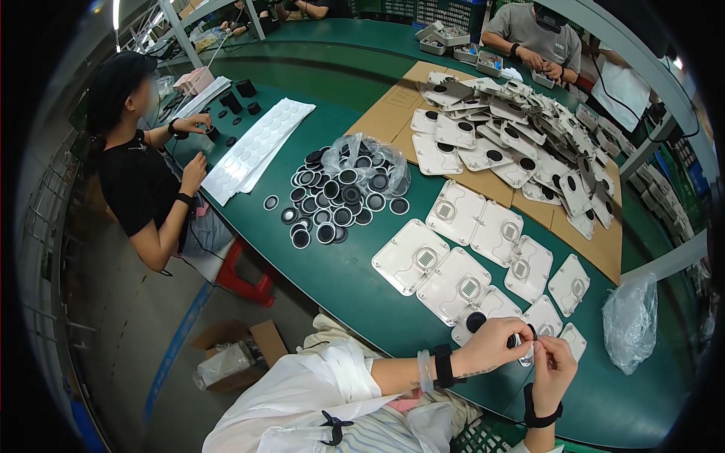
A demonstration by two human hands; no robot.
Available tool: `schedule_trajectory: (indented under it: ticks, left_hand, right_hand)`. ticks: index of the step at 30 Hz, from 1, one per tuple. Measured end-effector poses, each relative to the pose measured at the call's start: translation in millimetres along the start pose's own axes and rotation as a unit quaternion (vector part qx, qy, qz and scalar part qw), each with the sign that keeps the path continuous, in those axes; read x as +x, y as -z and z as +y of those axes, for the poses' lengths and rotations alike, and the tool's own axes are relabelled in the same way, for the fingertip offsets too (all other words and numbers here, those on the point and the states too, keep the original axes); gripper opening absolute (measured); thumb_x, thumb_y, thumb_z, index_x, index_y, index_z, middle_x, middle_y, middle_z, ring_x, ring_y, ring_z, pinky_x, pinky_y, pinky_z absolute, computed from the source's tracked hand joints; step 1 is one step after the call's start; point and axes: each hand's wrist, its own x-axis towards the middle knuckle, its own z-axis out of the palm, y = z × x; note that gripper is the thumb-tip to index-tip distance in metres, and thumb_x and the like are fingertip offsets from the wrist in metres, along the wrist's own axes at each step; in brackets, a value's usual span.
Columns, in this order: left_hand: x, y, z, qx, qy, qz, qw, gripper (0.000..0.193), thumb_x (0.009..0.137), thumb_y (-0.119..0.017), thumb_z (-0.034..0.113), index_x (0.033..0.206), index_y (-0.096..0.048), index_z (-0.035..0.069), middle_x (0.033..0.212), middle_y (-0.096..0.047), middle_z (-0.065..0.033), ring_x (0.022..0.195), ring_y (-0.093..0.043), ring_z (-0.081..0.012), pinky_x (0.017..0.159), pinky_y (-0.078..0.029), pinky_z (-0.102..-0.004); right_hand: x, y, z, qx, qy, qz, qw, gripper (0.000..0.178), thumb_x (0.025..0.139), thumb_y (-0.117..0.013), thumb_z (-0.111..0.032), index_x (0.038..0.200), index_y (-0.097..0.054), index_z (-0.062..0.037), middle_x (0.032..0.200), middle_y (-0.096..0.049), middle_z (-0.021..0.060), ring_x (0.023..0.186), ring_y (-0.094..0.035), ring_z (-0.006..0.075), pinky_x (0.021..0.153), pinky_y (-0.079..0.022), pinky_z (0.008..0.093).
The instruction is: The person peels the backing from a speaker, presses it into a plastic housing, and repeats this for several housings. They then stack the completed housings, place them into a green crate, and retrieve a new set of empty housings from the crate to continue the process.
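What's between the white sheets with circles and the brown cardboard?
A pile of black discs and a clear plastic bag; the head view shows both.

Through my feed I saw a green tabletop (351, 266), a red stool (243, 272) beside it, a grey floor (121, 325) crossed by a blue line (176, 351), pale posts (180, 34) and a bright strip light (115, 13).

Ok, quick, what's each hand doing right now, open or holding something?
Left hand: closed, holding a black round piece.
Right hand: pinched closed right beside that piece; can't tell on what.
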Motion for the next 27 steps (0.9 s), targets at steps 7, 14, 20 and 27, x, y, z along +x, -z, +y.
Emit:
schedule_trajectory:
  ticks: [7,14,20,27]
  left_hand:
    - [0,9,5,-0.073,0.129,0.037,0.988,0.011,0.088,-0.065,0.011,0.095,-0.065,0.002,0.072,-0.058,0.004,0.064,-0.05,-0.001,0.054,-0.039,-0.0179]
    - [4,3,8,-0.055,0.11,0.017,0.992,0.009,0.09,-0.063,0.009,0.093,-0.065,0.0,0.07,-0.056,0.0063,0.06,-0.043,0.0,0.052,-0.034,-0.0164]
    - [-2,1,8,-0.044,0.113,0.023,0.992,0.009,0.089,-0.064,0.009,0.092,-0.064,0.0,0.07,-0.055,0.007,0.06,-0.043,-0.0001,0.053,-0.034,-0.0165]
    - [-1,1,15,-0.021,0.1,0.027,0.994,0.008,0.087,-0.065,0.007,0.091,-0.064,0.0,0.073,-0.058,0.0009,0.063,-0.049,-0.0052,0.056,-0.039,-0.0197]
  right_hand:
    - [13,-7,-6,-0.001,0.037,0.004,0.999,0.01,0.081,-0.069,0.001,0.09,-0.069,-0.0005,0.083,-0.066,0.0072,0.061,-0.053,0.0115,0.053,-0.04,0.0235]
    - [9,4,3,0.021,0.002,-0.018,1.0,0.01,0.081,-0.067,0.003,0.092,-0.069,0.0018,0.087,-0.065,0.0074,0.072,-0.057,0.0122,0.059,-0.043,0.0221]
    - [2,3,-1,-0.017,0.019,-0.024,0.999,0.013,0.082,-0.066,0.003,0.095,-0.069,0.0016,0.087,-0.065,0.0067,0.069,-0.056,0.0094,0.056,-0.043,0.0197]
    - [1,3,-3,-0.038,0.058,-0.015,0.997,0.014,0.081,-0.066,0.004,0.095,-0.068,0.0016,0.091,-0.066,0.0082,0.064,-0.057,0.0104,0.053,-0.044,0.02]
